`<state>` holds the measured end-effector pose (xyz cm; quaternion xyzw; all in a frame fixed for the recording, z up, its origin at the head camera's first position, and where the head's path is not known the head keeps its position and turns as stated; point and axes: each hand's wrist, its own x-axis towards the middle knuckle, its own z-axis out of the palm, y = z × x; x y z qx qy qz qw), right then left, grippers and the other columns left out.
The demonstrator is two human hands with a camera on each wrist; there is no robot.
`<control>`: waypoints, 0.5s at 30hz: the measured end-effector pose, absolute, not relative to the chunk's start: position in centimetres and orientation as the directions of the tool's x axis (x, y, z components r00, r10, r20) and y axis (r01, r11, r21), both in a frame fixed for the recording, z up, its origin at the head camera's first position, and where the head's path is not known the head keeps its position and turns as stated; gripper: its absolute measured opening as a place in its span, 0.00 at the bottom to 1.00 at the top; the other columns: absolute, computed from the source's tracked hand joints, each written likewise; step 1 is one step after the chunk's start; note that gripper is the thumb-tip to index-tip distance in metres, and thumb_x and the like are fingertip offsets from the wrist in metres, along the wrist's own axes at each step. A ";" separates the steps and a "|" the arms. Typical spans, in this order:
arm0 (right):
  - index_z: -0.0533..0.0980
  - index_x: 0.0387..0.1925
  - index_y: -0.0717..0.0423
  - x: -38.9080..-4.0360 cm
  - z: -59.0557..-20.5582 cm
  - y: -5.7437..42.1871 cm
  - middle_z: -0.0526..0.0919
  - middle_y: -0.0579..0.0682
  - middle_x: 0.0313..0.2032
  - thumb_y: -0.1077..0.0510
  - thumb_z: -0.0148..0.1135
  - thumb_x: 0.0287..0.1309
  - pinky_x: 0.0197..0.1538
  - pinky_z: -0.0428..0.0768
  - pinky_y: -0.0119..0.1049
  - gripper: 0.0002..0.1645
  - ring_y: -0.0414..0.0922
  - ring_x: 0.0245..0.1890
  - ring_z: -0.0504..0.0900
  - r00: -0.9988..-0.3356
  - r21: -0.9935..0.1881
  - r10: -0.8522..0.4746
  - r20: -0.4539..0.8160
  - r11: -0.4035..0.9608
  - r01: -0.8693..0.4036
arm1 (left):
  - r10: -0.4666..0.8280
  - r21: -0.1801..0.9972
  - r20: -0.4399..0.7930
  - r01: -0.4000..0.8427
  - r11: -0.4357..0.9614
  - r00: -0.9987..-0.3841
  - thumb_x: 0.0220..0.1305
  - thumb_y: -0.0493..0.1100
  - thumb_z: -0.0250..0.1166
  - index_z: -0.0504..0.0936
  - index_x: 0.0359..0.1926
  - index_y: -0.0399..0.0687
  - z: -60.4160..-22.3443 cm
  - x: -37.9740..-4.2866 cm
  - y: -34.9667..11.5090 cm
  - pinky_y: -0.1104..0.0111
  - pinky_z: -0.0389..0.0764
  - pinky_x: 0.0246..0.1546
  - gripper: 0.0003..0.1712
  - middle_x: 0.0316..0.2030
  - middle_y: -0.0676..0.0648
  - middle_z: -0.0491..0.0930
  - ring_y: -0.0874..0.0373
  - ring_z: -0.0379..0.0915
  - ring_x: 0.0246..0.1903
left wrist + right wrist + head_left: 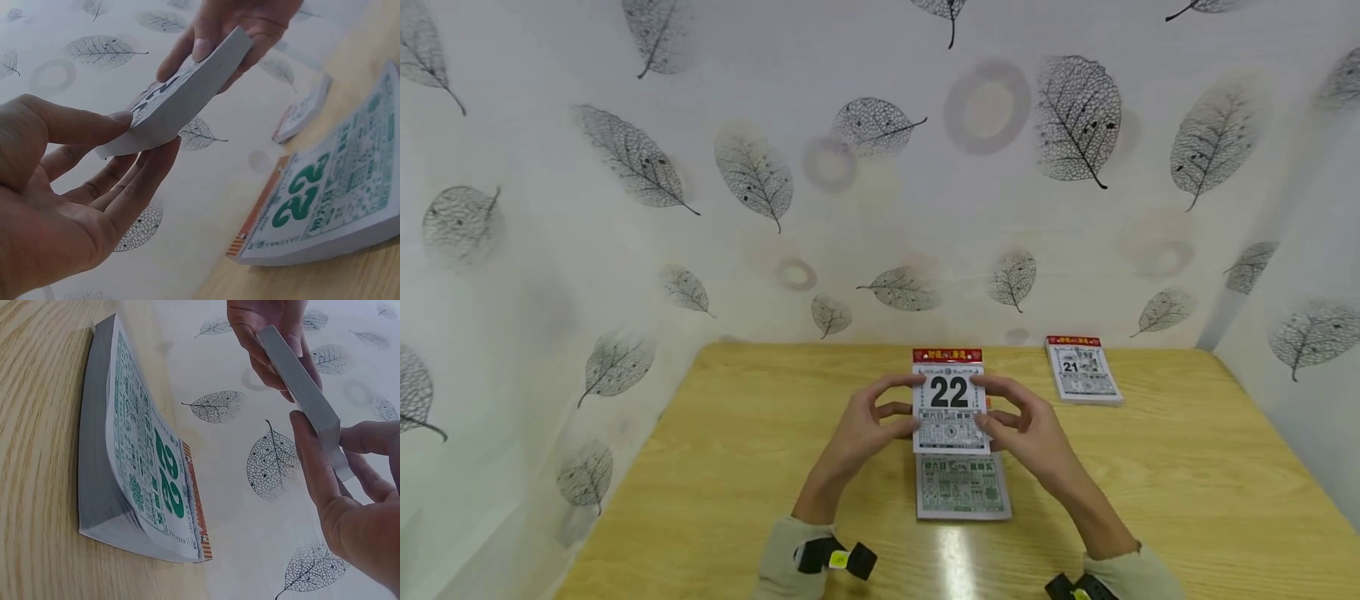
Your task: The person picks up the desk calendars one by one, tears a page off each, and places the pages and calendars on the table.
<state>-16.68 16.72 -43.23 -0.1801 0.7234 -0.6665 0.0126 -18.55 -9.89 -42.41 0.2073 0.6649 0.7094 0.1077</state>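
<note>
A small tear-off calendar (951,431) with a red header and a black "22" is held up between both hands. My left hand (862,425) grips its left edge, thumb on one face and fingers on the other. On the opposite edge, my right hand (1028,425) pinches it the same way. Both wrist views show the pad's grey page edges, raised off the table. Below it lies a thicker tear-off calendar (964,492) with green print; its green "22" shows in the left wrist view and its page block (94,437) in the right wrist view.
A third tear-off calendar (1084,375), showing "21" under a red header, lies at the back right of the wooden table (760,433). Behind the table rises a pale wall (880,217) printed with leaves.
</note>
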 end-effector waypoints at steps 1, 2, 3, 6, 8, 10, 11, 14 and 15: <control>0.70 0.68 0.62 -16.7 -43.2 16.7 0.72 0.65 0.63 0.67 0.63 0.69 0.34 0.88 0.42 0.28 0.45 0.48 0.87 -0.934 -0.968 -0.278 0.226 0.044 -0.247 | 0.423 0.987 0.158 0.131 -0.091 -0.892 0.65 0.27 0.66 0.72 0.70 0.40 -42.3 -18.6 -9.9 0.55 0.87 0.47 0.32 0.68 0.37 0.67 0.41 0.78 0.55; 0.70 0.68 0.63 -16.7 -43.1 16.7 0.72 0.65 0.63 0.67 0.63 0.68 0.34 0.88 0.41 0.28 0.45 0.48 0.87 -0.933 -0.967 -0.277 0.230 0.041 -0.251 | 0.418 0.987 0.163 0.139 -0.086 -0.894 0.65 0.27 0.67 0.72 0.70 0.42 -42.2 -18.7 -9.9 0.54 0.87 0.47 0.33 0.67 0.37 0.67 0.41 0.78 0.55; 0.70 0.68 0.63 -16.7 -43.1 16.7 0.72 0.65 0.63 0.68 0.63 0.68 0.34 0.88 0.41 0.28 0.45 0.48 0.87 -0.933 -0.967 -0.277 0.231 0.038 -0.251 | 0.413 0.985 0.172 0.153 -0.080 -0.894 0.65 0.28 0.67 0.71 0.71 0.43 -42.1 -18.8 -9.8 0.54 0.87 0.47 0.34 0.67 0.37 0.68 0.40 0.78 0.55; 0.70 0.68 0.63 -16.7 -43.0 16.7 0.71 0.65 0.63 0.67 0.63 0.68 0.34 0.88 0.40 0.29 0.45 0.48 0.87 -0.931 -0.968 -0.282 0.230 0.033 -0.249 | 0.393 0.981 0.191 0.182 -0.061 -0.900 0.65 0.29 0.67 0.69 0.73 0.49 -41.9 -19.1 -9.8 0.55 0.87 0.46 0.37 0.67 0.38 0.69 0.40 0.78 0.54; 0.70 0.68 0.62 -16.7 -43.0 16.6 0.71 0.65 0.65 0.66 0.64 0.68 0.35 0.88 0.41 0.29 0.45 0.49 0.87 -0.932 -0.971 -0.289 0.220 0.030 -0.238 | 0.386 0.982 0.189 0.182 -0.053 -0.903 0.65 0.30 0.68 0.68 0.73 0.52 -41.9 -19.2 -9.8 0.56 0.88 0.45 0.38 0.67 0.39 0.69 0.40 0.78 0.53; 0.70 0.68 0.61 -16.6 -43.0 16.5 0.70 0.64 0.67 0.66 0.64 0.68 0.35 0.88 0.41 0.29 0.45 0.50 0.87 -0.933 -0.973 -0.293 0.209 0.029 -0.227 | 0.388 0.983 0.184 0.176 -0.055 -0.903 0.66 0.30 0.67 0.68 0.73 0.53 -42.0 -19.3 -9.7 0.56 0.88 0.45 0.38 0.67 0.38 0.69 0.40 0.79 0.52; 0.70 0.68 0.61 -16.5 -43.0 16.5 0.69 0.63 0.68 0.66 0.64 0.68 0.36 0.88 0.41 0.29 0.45 0.50 0.86 -0.934 -0.975 -0.294 0.202 0.028 -0.220 | 0.392 0.984 0.180 0.170 -0.059 -0.902 0.66 0.30 0.67 0.68 0.73 0.53 -42.1 -19.4 -9.7 0.56 0.88 0.45 0.37 0.67 0.38 0.69 0.41 0.79 0.51; 0.70 0.68 0.61 -16.3 -43.0 16.5 0.67 0.62 0.70 0.66 0.64 0.68 0.37 0.88 0.41 0.29 0.45 0.51 0.86 -0.937 -0.978 -0.294 0.190 0.023 -0.206 | 0.415 0.985 0.175 0.152 -0.087 -0.893 0.68 0.31 0.65 0.67 0.74 0.53 -42.4 -19.5 -9.8 0.53 0.87 0.45 0.36 0.67 0.37 0.69 0.43 0.79 0.50; 0.70 0.68 0.61 -16.3 -43.0 16.5 0.67 0.62 0.70 0.66 0.64 0.67 0.37 0.88 0.41 0.29 0.45 0.51 0.86 -0.937 -0.979 -0.295 0.188 0.021 -0.203 | 0.425 0.984 0.176 0.145 -0.105 -0.888 0.70 0.31 0.64 0.67 0.74 0.52 -42.5 -19.5 -9.8 0.52 0.87 0.45 0.35 0.67 0.37 0.70 0.43 0.80 0.50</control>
